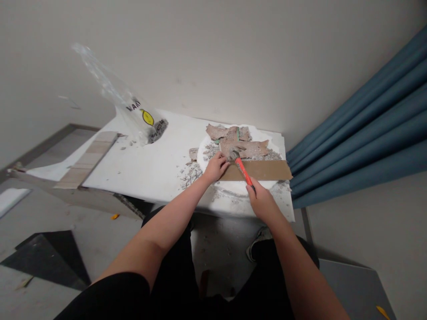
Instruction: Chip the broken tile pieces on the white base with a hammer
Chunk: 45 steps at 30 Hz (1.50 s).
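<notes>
My right hand (262, 198) grips the orange handle of a small hammer (240, 166), its grey head resting on broken brown tile pieces (248, 149). These pieces lie on a white round slab (203, 153) on a white board (156, 155). My left hand (216, 166) presses down at the left end of a brown cardboard strip (263, 170), fingers curled beside the hammer head. Grey rubble and dust (191, 174) are scattered around the slab.
A clear plastic bag (133, 109) with a yellow logo stands at the board's far left. A tile-faced plank (86, 162) leans at the left edge. Blue curtains (367, 133) hang at right. A dark slab (50, 258) lies on the floor at left.
</notes>
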Tool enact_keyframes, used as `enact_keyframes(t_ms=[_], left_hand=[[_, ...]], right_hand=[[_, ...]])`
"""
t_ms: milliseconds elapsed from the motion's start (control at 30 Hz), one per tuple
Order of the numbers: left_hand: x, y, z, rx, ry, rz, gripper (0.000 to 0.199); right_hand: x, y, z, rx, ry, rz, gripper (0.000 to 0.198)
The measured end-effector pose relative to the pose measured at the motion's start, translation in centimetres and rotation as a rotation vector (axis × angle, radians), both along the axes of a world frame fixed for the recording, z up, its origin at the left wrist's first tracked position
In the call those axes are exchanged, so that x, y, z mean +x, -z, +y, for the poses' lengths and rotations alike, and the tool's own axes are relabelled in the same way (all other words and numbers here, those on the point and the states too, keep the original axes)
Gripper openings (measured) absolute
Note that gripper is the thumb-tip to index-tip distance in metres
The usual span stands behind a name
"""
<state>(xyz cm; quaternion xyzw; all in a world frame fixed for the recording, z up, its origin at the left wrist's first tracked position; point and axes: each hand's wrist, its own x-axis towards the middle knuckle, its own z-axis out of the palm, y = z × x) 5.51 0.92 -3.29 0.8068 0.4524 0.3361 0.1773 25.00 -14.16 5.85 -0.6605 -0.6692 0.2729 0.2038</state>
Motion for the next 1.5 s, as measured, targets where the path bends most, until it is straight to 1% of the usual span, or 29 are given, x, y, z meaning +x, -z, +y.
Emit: enact_keyframes(t_ms=[133, 200, 300, 467, 600, 667, 767, 900, 1067, 1200, 1300, 1333, 1367, 1433, 1500], left_hand=[[0.0, 0.4, 0.2, 0.02, 0.006, -0.01, 0.029], [0.0, 0.5, 0.3, 0.029, 0.01, -0.01, 0.028], [0.0, 0.6, 0.3, 0.02, 0.012, 0.005, 0.025], [0.1, 0.5, 0.4, -0.001, 0.007, 0.006, 0.025], [-0.5, 0.0, 0.4, -0.041, 0.026, -0.023, 0.013], [-1.1, -0.4, 0.4, -0.059, 0.027, -0.045, 0.022], [-2.1, -0.9, 0.7, -0.047, -0.064, -0.107, 0.031], [-3.4, -1.4, 1.1, -0.057, -0.208, -0.182, 0.035], [-5.2, -1.8, 1.3, -0.095, -0.359, -0.198, 0.03], [-7.4, -1.8, 1.2, -0.146, -0.511, -0.085, 0.029], [-9.3, -1.5, 0.7, -0.262, -0.605, 0.14, 0.027], [-9.9, -1.3, 0.5, -0.329, -0.605, 0.243, 0.026], [-10.4, -1.1, 0.2, -0.405, -0.576, 0.356, 0.024], [-11.1, -0.4, -0.5, -0.544, -0.461, 0.55, 0.019], [-11.2, 0.3, -1.4, -0.607, -0.359, 0.65, 0.017]], right_hand=[[0.0, -0.1, 0.1, 0.048, 0.022, 0.003, 0.052], [-0.1, -0.2, 0.1, 0.04, 0.023, -0.009, 0.051], [-0.2, -0.1, 0.1, -0.008, 0.004, -0.041, 0.049], [-0.2, -0.1, 0.0, 0.034, 0.007, -0.039, 0.051], [-0.3, 0.1, -0.1, -0.01, -0.004, -0.09, 0.051], [-0.4, 0.1, -0.2, -0.007, -0.003, -0.099, 0.051], [-0.7, 0.2, -0.2, -0.012, -0.001, -0.12, 0.052], [-1.1, 0.6, 0.0, -0.088, 0.008, -0.163, 0.053], [-1.5, 0.9, 0.1, -0.072, 0.026, -0.152, 0.053], [-1.2, 1.4, 0.2, -0.106, 0.002, -0.113, 0.052], [-0.1, 1.6, -0.1, -0.048, 0.006, -0.039, 0.051], [0.3, 1.6, -0.2, -0.034, 0.018, -0.021, 0.051], [0.8, 1.7, -0.3, -0.032, 0.032, -0.013, 0.051], [1.8, 2.0, -0.3, -0.052, 0.057, -0.014, 0.052], [2.5, 2.3, -0.3, -0.071, 0.071, -0.02, 0.053]])
